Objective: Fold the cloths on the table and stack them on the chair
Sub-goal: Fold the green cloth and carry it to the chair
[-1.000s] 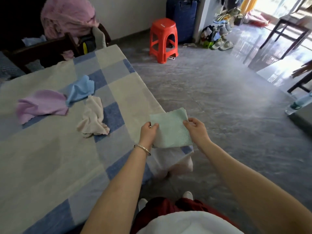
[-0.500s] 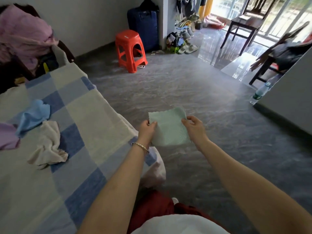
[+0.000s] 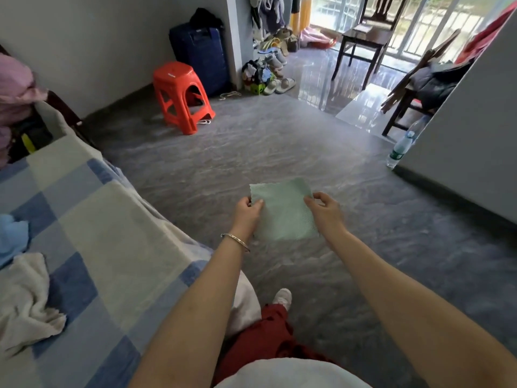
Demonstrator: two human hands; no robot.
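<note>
the folded green cloth hangs between the left hand and the right hand, each pinching a side edge near the top, and it seems light, soft and floppy, so holding both upper corners should keep the fold.

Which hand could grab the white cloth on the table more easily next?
Probably the left hand. The white cloth lies on the table on its side; the right hand is farther off, over the floor. Both pinch the green cloth.
</note>
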